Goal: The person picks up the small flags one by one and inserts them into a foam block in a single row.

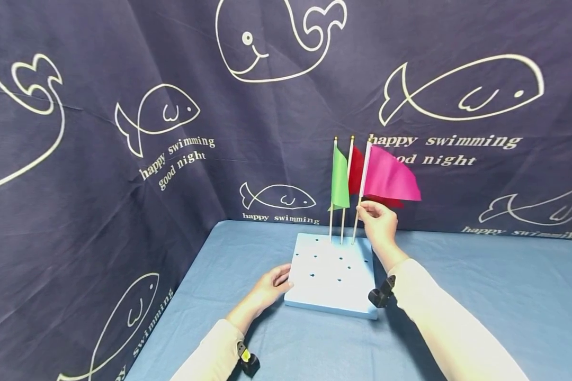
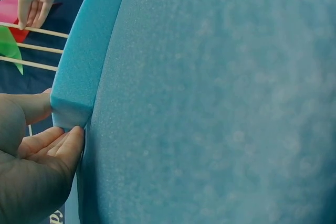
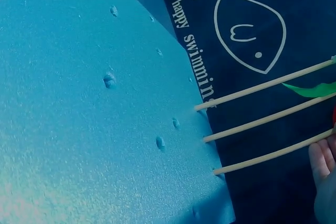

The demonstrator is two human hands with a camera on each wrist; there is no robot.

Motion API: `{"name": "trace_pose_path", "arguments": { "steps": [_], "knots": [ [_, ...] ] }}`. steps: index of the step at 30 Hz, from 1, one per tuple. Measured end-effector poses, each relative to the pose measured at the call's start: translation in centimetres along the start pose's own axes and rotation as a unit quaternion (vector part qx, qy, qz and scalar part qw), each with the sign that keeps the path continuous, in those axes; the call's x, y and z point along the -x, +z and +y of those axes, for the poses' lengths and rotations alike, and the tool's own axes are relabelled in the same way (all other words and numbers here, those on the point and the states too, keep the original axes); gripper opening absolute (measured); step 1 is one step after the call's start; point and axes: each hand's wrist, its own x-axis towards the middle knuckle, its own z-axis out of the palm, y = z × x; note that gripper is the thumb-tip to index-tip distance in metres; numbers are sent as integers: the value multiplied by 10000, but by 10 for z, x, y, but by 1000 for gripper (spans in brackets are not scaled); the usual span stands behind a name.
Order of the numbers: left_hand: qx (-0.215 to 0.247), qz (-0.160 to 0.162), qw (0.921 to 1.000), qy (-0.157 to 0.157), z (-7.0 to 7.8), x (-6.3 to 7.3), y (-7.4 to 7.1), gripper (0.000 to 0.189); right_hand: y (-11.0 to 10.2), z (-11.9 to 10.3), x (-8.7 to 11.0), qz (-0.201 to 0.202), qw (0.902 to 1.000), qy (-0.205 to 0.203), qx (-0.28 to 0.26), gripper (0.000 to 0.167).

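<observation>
A light blue foam board (image 1: 326, 296) with several small holes lies on the table. My right hand (image 1: 379, 225) pinches the thin wooden stick of a pink flag (image 1: 391, 177), just under the cloth. In the right wrist view that stick (image 3: 268, 156) stands in a hole near the board's far edge. Beside it, to the left, a red flag (image 1: 355, 168) and a green flag (image 1: 340, 182) stand upright in the same row. My left hand (image 1: 268, 287) grips the board's left edge; the left wrist view has its thumb (image 2: 39, 106) over the top and its fingers (image 2: 68, 148) against the side.
A blue cloth (image 1: 467, 296) covers the table. Behind and to the left hangs a dark curtain (image 1: 286, 116) with white whale and fish drawings, close behind the flags. Small black cameras (image 1: 383, 292) are strapped at both wrists.
</observation>
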Motion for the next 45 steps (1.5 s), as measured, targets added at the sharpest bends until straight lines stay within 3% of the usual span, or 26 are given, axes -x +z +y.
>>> {"name": "trace_pose_path", "arguments": {
  "steps": [9,17,25,45],
  "knots": [
    [12,-19,10000,76,-3,-1,0,51,2,6,0,44,9992,-41,398,18],
    [-19,-17,9999,107,-3,-1,-1,51,-2,7,0,-20,9992,-275,278,17],
    [17,-18,9999,124,-3,0,-1,52,-4,7,0,17,9985,-182,507,19],
    [-4,-9,10000,62,-1,1,-1,52,-10,12,0,217,9992,24,336,21]
  ]
}}
